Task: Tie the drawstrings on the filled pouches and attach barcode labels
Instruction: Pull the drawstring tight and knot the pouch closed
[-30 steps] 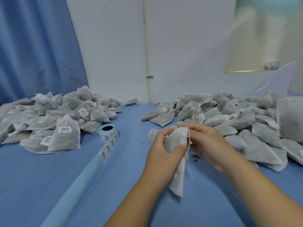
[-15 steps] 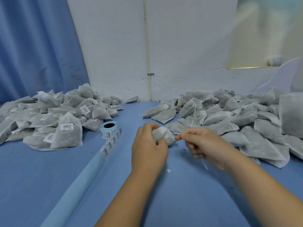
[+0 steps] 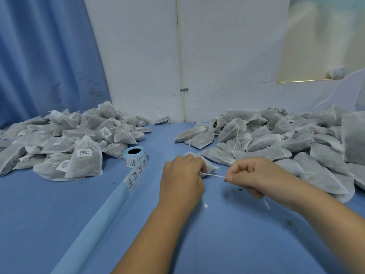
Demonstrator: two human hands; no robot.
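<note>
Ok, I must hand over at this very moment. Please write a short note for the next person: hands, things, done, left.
Left hand grips a pouch; right hand pinches its drawstring, stretched taut between them.
Label roll stands left of the hands, its strip unrolled.
Done: the labelled pile at left.
Left: finish this tie, label this pouch, then work through the right pile, which shows no labels.

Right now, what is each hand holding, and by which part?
The left hand grips a pouch at its gathered top; the right hand pinches the free end of its drawstring between thumb and forefinger, the string stretched straight.
</note>
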